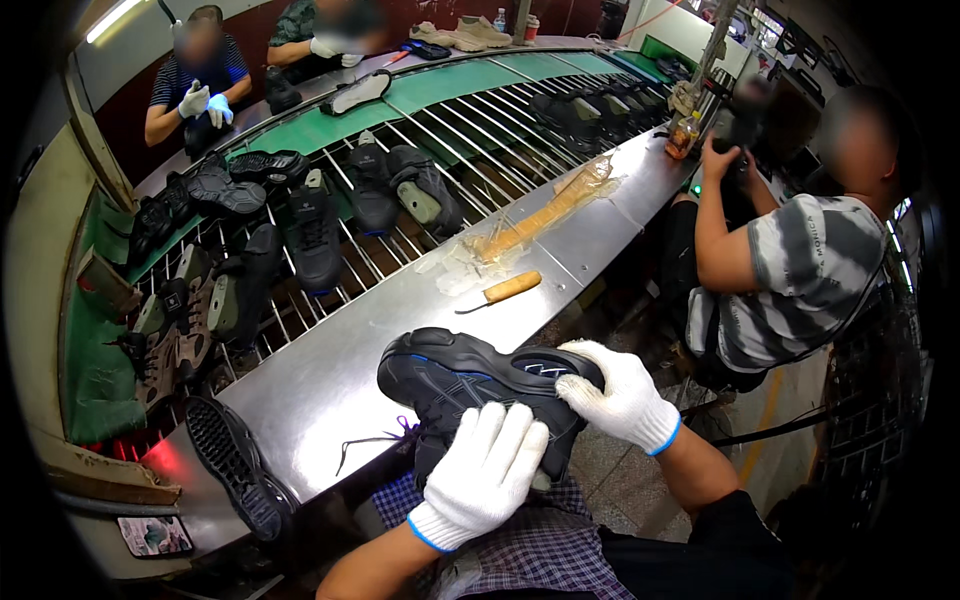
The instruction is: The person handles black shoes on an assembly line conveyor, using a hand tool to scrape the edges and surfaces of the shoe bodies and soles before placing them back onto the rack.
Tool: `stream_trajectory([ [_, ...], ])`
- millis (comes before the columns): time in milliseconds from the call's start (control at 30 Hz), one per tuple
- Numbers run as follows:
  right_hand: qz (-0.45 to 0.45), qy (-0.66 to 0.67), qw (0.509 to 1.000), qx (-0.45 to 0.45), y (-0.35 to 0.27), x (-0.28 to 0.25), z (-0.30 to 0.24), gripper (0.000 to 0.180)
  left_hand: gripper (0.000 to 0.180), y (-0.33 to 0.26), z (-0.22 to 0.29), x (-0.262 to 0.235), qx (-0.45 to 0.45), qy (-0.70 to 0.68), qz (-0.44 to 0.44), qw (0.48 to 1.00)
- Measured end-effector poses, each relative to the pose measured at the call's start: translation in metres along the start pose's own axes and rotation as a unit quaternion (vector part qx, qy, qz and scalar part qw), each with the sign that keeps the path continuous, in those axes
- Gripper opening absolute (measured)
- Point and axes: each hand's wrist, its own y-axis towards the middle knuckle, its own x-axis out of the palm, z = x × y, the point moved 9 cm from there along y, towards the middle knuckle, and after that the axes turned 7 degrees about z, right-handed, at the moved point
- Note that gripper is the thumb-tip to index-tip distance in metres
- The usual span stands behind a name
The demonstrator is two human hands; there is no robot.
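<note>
A black shoe (450, 385) with dark blue accents lies on its side in front of me, over the table's near edge, its toe pointing left. My left hand (482, 475), in a white knit glove with a blue cuff, is laid over the shoe's upper. Its fingers are together and bent around the upper; the thumb is hidden. At the heel end, my right hand (622, 398), gloved alike, grips the sole edge with its thumb on the near side. Purple-tipped laces (405, 430) hang loose beside the shoe. Beyond it a knife (512, 288) with a wooden handle lies on the table.
A metal table (330, 385) borders a roller rack (470, 125) carrying several black shoes (315, 235). Tan tape residue (545, 215) covers part of the tabletop. Left are an outsole-up shoe (228, 455) and a phone (155, 536). A co-worker (800, 260) sits right; two others work across.
</note>
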Motion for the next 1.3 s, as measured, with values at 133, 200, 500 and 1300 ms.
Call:
stream_trajectory([
  [133, -0.073, -0.107, 0.991, -0.012, -0.005, 0.021, 0.005, 0.052, 0.035, -0.015, 0.003, -0.002, 0.033, 0.026, -0.023, 0.999],
  [200, -0.136, -0.158, 0.978, 0.0, -0.007, 0.038, 0.012, 0.055, 0.034, -0.025, 0.005, 0.001, 0.021, 0.015, -0.038, 0.999],
  [500, -0.322, -0.273, 0.906, -0.025, 0.005, 0.097, -0.013, 0.046, 0.034, -0.071, 0.007, 0.009, 0.021, 0.043, -0.059, 0.997],
  [1300, -0.022, -0.361, 0.929, -0.075, 0.116, 0.099, 0.118, 0.031, 0.099, -0.078, -0.223, -0.102, -0.373, 0.167, -0.129, 0.903],
])
